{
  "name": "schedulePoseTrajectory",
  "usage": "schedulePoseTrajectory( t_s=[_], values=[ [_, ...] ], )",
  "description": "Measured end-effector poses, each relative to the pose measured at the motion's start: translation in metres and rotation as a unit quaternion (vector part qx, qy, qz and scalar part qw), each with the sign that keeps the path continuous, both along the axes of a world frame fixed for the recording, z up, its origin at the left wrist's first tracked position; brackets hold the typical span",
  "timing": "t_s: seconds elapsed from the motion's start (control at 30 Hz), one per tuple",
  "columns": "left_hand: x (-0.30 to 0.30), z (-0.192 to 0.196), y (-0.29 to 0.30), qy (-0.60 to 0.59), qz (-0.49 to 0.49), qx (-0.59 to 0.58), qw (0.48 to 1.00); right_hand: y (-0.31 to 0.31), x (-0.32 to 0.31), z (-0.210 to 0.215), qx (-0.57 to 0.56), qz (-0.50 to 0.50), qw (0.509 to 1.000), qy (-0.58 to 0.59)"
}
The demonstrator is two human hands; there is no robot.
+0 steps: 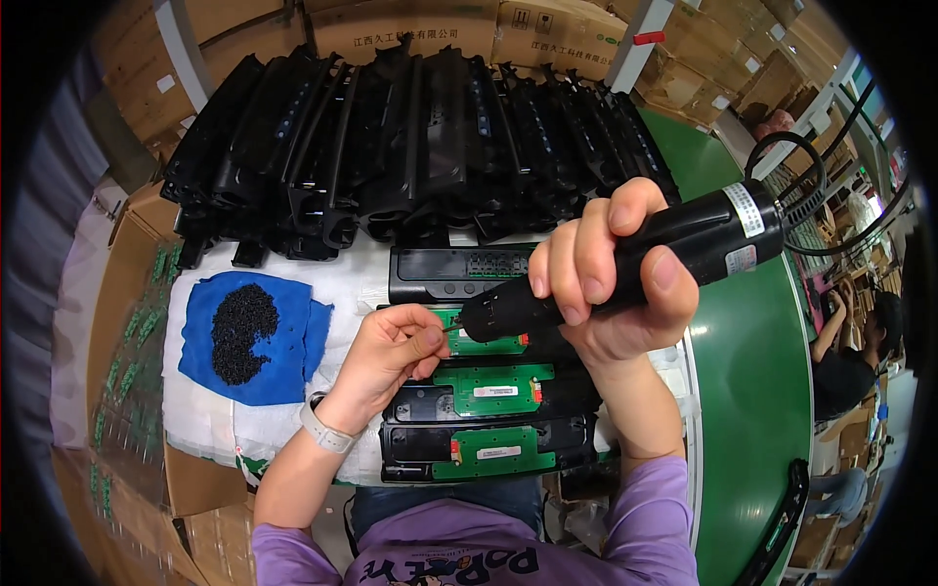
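Note:
My right hand (625,278) is wrapped round a black electric screwdriver (703,234), which lies nearly level with its nose toward the left. At the tool's tip, my left hand (405,347) is closed in a pinch of thumb and forefinger; whatever small thing is in it is too small to make out. Below both hands lie black plastic housings bearing green circuit boards. The middle board (503,390) and the nearest board (498,452) show plainly, while the farther board (479,344) is partly hidden by the screwdriver and my left hand. Beyond them rests another black housing (430,273).
Small black screws (244,332) are heaped on a blue cloth (200,356) at the left. Long black plastic parts (420,146) are stacked along the far side. A carton (186,469) with green boards stands left; a cable (821,176) trails from the screwdriver. Another person (850,361) sits far right.

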State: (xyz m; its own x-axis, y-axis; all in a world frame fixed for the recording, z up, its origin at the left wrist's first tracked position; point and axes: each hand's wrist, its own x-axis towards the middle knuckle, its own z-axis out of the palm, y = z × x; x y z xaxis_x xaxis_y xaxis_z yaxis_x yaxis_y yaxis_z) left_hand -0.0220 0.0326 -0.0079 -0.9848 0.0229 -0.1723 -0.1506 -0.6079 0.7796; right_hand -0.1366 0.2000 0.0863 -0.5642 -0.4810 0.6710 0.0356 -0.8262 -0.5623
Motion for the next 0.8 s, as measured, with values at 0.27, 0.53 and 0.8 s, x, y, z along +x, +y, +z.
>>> schedulePoseTrajectory(
  t_s=[0.27,0.53,0.8],
  values=[
    [0.0,-0.004,0.003,0.002,0.021,-0.062,0.998,-0.004,0.004,-0.006,0.037,-0.005,0.999,0.001],
    [-0.001,0.002,0.007,0.067,0.148,-0.321,0.933,-0.011,0.001,-0.014,0.112,-0.027,0.991,-0.07],
    [-0.008,-0.003,-0.012,0.072,0.17,-0.074,0.98,-0.027,0.014,-0.036,0.257,-0.065,0.963,0.048]
  ],
)
